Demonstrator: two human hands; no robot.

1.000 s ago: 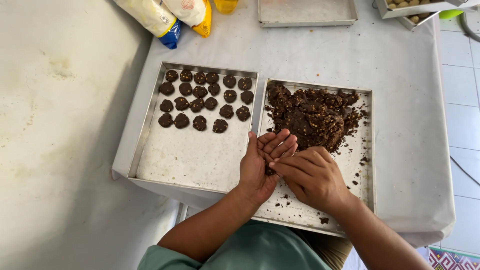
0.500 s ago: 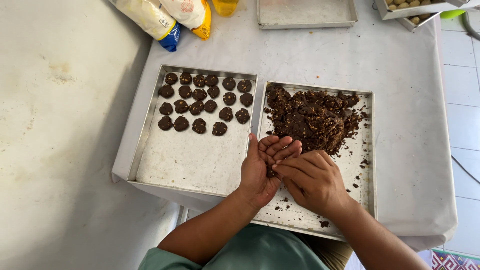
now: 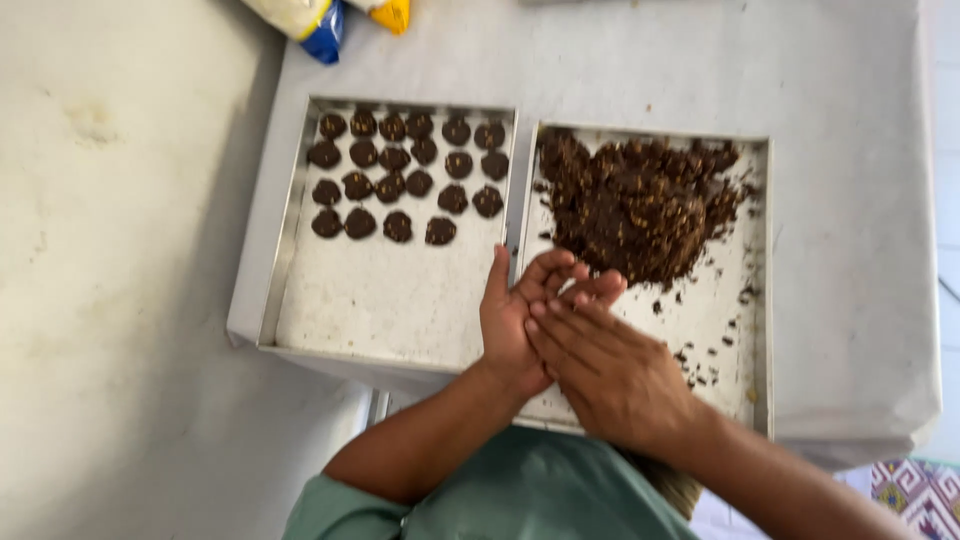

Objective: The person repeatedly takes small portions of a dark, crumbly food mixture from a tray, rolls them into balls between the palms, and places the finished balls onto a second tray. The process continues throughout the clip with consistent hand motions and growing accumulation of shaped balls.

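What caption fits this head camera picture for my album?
Two hands pressed together over trays, beside dark dough balls and a dough pile.

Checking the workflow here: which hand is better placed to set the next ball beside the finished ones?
Probably left: the left hand lies next to the tray of shaped balls; the right hand covers it, over the dough tray.

Left hand (image 3: 515,315) lies palm-up, fingers curled — right hand (image 3: 605,370) pressed flat across it, forearms converging.

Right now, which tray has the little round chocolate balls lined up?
The left tray: neat rows of small dough balls. The right tray holds one loose dough heap.
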